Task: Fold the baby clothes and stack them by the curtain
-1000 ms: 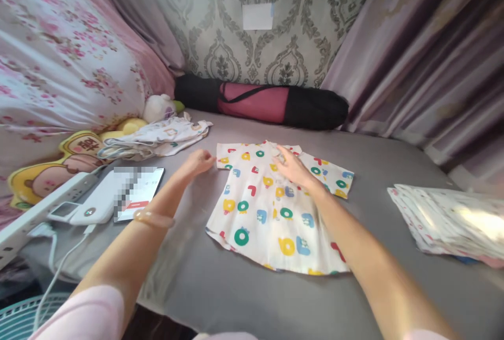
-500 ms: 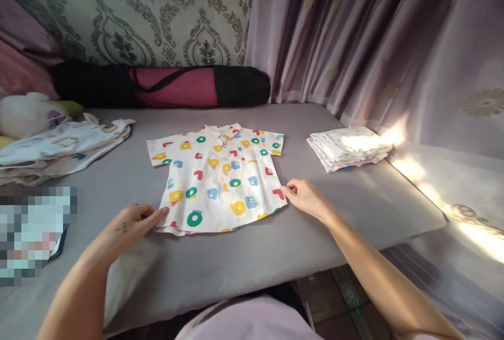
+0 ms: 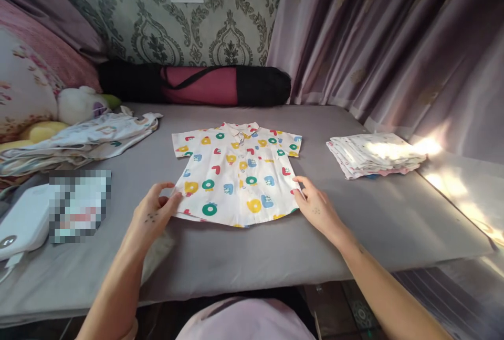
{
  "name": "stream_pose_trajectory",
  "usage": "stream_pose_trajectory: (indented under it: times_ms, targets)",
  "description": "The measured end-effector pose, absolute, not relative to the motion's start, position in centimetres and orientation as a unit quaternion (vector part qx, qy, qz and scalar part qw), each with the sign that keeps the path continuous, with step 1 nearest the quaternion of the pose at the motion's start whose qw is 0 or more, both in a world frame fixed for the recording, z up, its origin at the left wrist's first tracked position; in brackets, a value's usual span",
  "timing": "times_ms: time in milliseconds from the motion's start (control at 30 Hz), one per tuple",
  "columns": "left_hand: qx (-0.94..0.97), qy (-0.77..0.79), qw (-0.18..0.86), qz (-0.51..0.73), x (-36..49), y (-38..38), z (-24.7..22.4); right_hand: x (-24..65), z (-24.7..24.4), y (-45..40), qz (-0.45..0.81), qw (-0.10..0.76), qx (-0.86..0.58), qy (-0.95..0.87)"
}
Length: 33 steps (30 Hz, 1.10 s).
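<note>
A small white short-sleeved shirt (image 3: 236, 172) with a collar and colourful letter prints lies spread out, front up, its hem towards me. My left hand (image 3: 155, 211) grips the shirt's left side near the bottom corner, thumb on top and fingers curled by the edge. At the opposite side, my right hand (image 3: 317, 211) holds the lower right edge between thumb and fingers. The fingertips under the cloth are partly hidden.
A grey-covered bed surface (image 3: 244, 261) carries everything. To the right sits a stack of folded clothes (image 3: 374, 153); at left are loose clothes (image 3: 94, 135), a plush toy (image 3: 81, 104) and a white power bank (image 3: 29, 219) with a cable. A black-and-red long bag (image 3: 197, 85) lies along the wall.
The view has turned left, so things appear further right. My hands have moved slightly up the shirt's sides, the right thumb now over the cloth. The shirt still lies spread.
</note>
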<state>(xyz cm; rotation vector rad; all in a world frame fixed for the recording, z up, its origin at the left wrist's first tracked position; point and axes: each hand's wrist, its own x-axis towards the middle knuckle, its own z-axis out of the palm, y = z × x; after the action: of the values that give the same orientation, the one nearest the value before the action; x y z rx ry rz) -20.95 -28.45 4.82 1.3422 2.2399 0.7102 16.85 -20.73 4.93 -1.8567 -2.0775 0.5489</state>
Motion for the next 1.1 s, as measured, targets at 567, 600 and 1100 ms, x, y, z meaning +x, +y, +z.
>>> stream_pose_trajectory:
  times_ms: [567, 600, 1100]
  targets:
    - [0.708, 0.694, 0.042, 0.123, -21.7, -22.6, 6.6, 14.2, 9.1, -16.3, 0.128, 0.034, -0.553, -0.823]
    - [0.74, 0.654, 0.042, 0.151, -20.9, -20.7, 6.2, 12.8, 8.6, -14.9, 0.121, 0.069, -0.52, -0.843]
    - [0.821, 0.56, 0.092, 0.061, -22.4, -19.3, 2.3, 12.6, 4.0, -15.6, 0.172, -0.003, -0.397, -0.901]
